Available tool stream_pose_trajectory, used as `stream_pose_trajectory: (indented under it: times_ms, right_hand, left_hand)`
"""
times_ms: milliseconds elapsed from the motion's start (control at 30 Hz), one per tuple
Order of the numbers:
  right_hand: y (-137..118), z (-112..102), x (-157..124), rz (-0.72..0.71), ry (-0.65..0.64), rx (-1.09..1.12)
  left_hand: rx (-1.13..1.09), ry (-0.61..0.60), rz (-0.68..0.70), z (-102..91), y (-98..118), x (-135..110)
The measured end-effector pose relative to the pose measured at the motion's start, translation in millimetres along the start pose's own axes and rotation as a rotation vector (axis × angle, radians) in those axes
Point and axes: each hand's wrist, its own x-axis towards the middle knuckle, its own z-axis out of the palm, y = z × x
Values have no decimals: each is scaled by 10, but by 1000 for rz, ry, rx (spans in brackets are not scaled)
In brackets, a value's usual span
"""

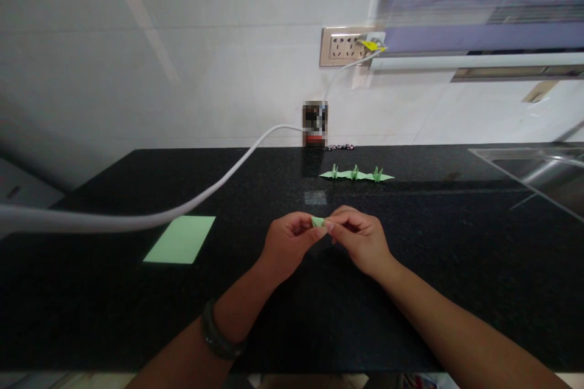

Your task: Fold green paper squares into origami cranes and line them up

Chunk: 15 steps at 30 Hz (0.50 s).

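A small folded piece of green paper is pinched between my two hands above the dark countertop. My left hand has its thumb and fingers closed on the paper's left side. On the other side, my right hand pinches it with the thumb and bent fingers. Most of the paper is hidden by the fingertips. Behind my hands stand three folded green paper cranes in a row, wings spread and close together. Flat green paper lies to the left of my left hand.
The black countertop meets a white tiled wall. A white cable crosses from the left to a blurred item by the wall. Right of it lies a small beaded string. A metal sink is at the right; a socket panel is above.
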Motion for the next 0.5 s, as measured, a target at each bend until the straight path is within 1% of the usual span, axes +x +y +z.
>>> stream_pose_trajectory:
  times_ms: [100,200,267,400,500]
  right_hand:
    - [14,-7,7,25,-31,38]
    - [28,-7,14,79,-62,65]
    - [42,1,19,89,-77,56]
    - [51,19,13,-4,-87,-21]
    - [35,22,-8,-75,-70,-60]
  left_hand:
    - [65,-44,-12,1,-20,-5]
    - [107,-59,-11,-6,-20,-14]
    - [160,-67,2,-11,-22,-20]
    - [316,-96,38,-17,-34,-33]
    - [361,-109,61,-10,-43,-36]
